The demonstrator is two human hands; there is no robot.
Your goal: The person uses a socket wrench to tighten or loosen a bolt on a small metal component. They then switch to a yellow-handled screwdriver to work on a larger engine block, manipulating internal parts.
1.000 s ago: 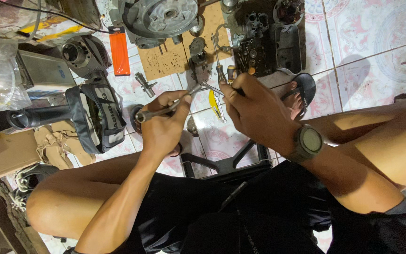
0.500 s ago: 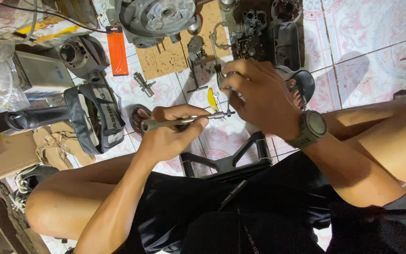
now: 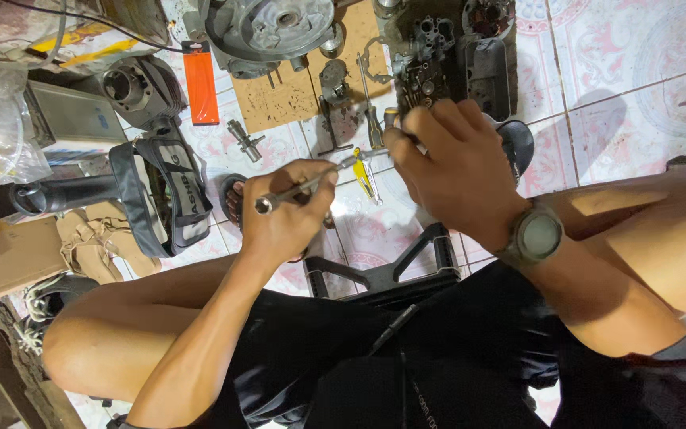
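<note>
Gripping a metal rod (image 3: pixel 299 191), the left hand (image 3: pixel 287 218) meets the right hand (image 3: pixel 454 171), curled over its tip.

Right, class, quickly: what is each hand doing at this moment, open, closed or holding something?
Left hand: closed around a slim silver metal rod tool.
Right hand: fingers curled at the tool's far end; what they pinch cannot be told.

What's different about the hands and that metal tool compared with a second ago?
The left hand has slid down the wrench so its ring end pokes out on the left. The right hand has lifted up toward the dark engine part, gripping the wrench's other end. Both hands keep hold of it; the parts on the floor lie as before.
</note>
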